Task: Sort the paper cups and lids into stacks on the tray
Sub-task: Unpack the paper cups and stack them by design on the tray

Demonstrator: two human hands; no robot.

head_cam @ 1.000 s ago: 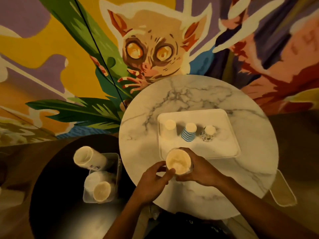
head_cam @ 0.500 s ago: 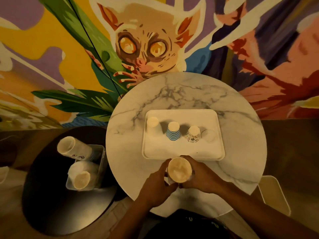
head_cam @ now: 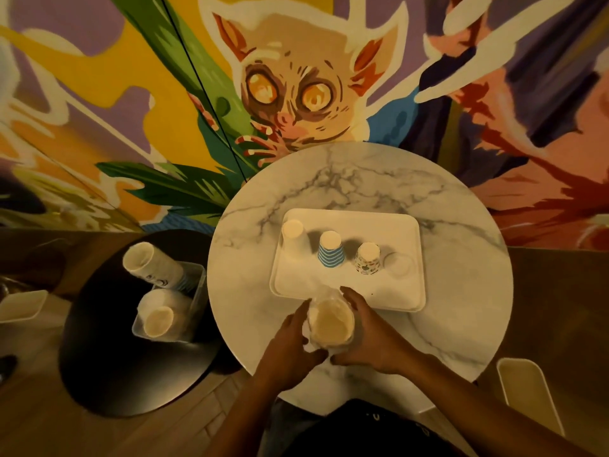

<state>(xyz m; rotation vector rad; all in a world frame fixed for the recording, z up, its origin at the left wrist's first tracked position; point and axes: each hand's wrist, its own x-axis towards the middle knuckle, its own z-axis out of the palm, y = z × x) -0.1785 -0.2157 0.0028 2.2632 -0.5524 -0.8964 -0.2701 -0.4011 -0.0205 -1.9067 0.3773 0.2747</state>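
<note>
Both hands hold a white paper cup [head_cam: 330,323] with a clear lid just in front of the white tray [head_cam: 392,300]. My left hand [head_cam: 291,346] wraps its left side, my right hand [head_cam: 370,334] its right side. Three upside-down cups stand in a row on the tray: a white cup [head_cam: 294,237], a blue-striped cup [head_cam: 330,250] and a patterned cup [head_cam: 368,259]. A clear lid [head_cam: 398,263] lies flat at their right.
The tray sits on a round marble table [head_cam: 461,275] against a painted wall. To the left, a black round table [head_cam: 108,357] holds a clear bin [head_cam: 194,291] with two cup stacks [head_cam: 150,263] [head_cam: 159,316]. A white container [head_cam: 524,394] is at lower right.
The view shifted, so the table and tray now sit further right in frame. Both hands stay around the lidded cup near the tray's front edge; my left hand has closed in against its side.
</note>
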